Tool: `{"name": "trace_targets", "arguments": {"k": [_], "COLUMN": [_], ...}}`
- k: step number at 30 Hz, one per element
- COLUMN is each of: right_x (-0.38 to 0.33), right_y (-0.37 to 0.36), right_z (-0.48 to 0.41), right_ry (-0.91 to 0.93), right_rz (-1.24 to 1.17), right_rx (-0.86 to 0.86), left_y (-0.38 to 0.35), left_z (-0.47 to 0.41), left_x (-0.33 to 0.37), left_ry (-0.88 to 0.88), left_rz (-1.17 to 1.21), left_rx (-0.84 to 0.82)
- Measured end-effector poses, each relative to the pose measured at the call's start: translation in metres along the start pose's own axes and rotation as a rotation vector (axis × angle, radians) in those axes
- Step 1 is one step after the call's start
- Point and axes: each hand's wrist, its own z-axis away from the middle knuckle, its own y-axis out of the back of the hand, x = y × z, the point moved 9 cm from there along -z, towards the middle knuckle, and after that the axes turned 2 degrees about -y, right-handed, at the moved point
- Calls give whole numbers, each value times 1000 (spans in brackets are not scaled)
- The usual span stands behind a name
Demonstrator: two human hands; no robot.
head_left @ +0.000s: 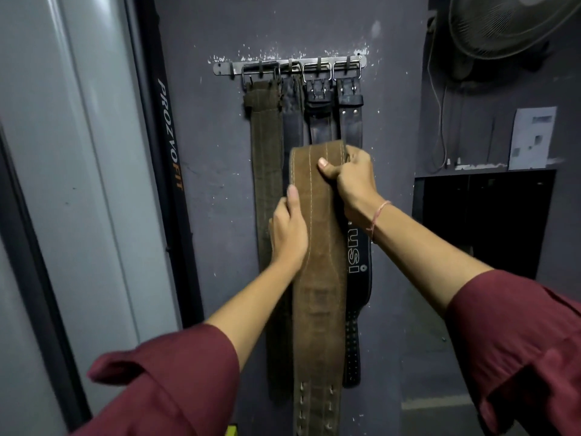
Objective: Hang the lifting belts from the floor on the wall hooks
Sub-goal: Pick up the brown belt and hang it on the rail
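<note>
in the middle of the frame both hands hold a tan suede lifting belt (317,278) upright in front of the dark wall (201,152), its upper end below the hook rack and its holed lower end running out of the bottom edge. the right hand (349,184) is closed tight around the belt's upper right edge, thumb pressed across the front face and fingers wrapped behind. the left hand (287,232) sits lower on the belt's left edge, fingers curled round the back and the thumb lying up along the front. both arms wear rolled maroon sleeves (176,382), and a thin thread bracelet (377,215) circles the right wrist. a metal hook rack (289,67) near the top centre carries four belts by their buckles: an olive suede belt (267,184) on the left, two dark leather ones in the middle, and a black belt (356,253) with white lettering on the right, partly behind the tan one. a wall fan (503,23) fills the upper right corner.
</note>
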Motion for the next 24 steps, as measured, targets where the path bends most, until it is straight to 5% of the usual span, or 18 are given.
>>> {"name": "trace_targets", "arguments": {"k": [4,6,11,17,24], "right_x": [24,39,93,201,213], "right_y": [-5,-2,15,21,11], "right_z": [24,34,71,140,148], "right_ry": [-28,-23,-113,-384,-487], "right_rz": [-46,-65,-109,-44,105], "right_rx": [-148,-194,-312,-479,-567], "left_y": [-26,-25,-10,5,7], "left_z": [-35,-38,-30,-50,-50], "left_x": [10,24,23,17,-4], "left_ry": [455,523,388,291,292], "left_rz": [423,516,421,464,407], "left_rx": [-362,-358,-6,113,60]}}
